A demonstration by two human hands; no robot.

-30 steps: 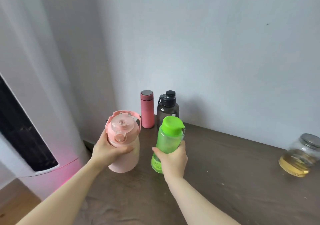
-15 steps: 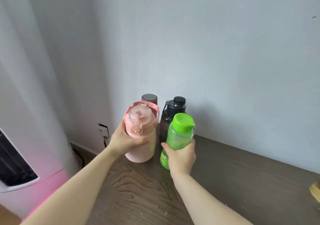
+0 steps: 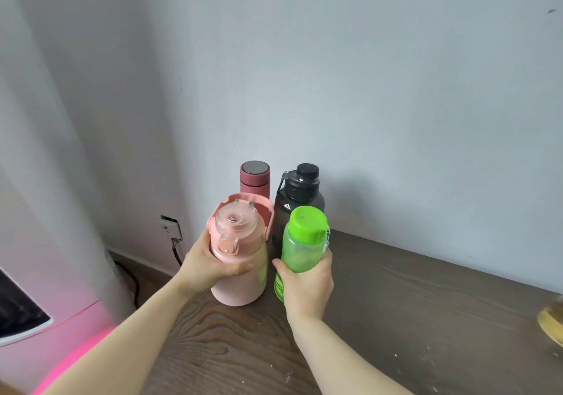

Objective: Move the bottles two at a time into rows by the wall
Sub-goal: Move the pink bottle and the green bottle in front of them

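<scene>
My left hand [image 3: 210,265] grips a fat pale pink bottle [image 3: 239,276] with a clear lid and pink handle; its base rests on the dark wooden table [image 3: 411,309]. My right hand [image 3: 307,282] holds a translucent green bottle [image 3: 300,248] with a bright green cap, upright just to the right of the pink one. Behind them, against the grey wall, stand a slim dark-red flask [image 3: 254,177] and a smoky black bottle [image 3: 300,193] side by side. The green bottle's base is hidden by my hand.
A glass jar of yellow liquid [image 3: 551,324] shows at the right edge of the table. Left of the table are a white curtain [image 3: 45,151], a wall socket with a black cable [image 3: 170,227] and a white and pink appliance [image 3: 36,343].
Both hands have carried the pink and green bottles away from me toward the wall, so they now stand directly in front of the red flask and black bottle.
</scene>
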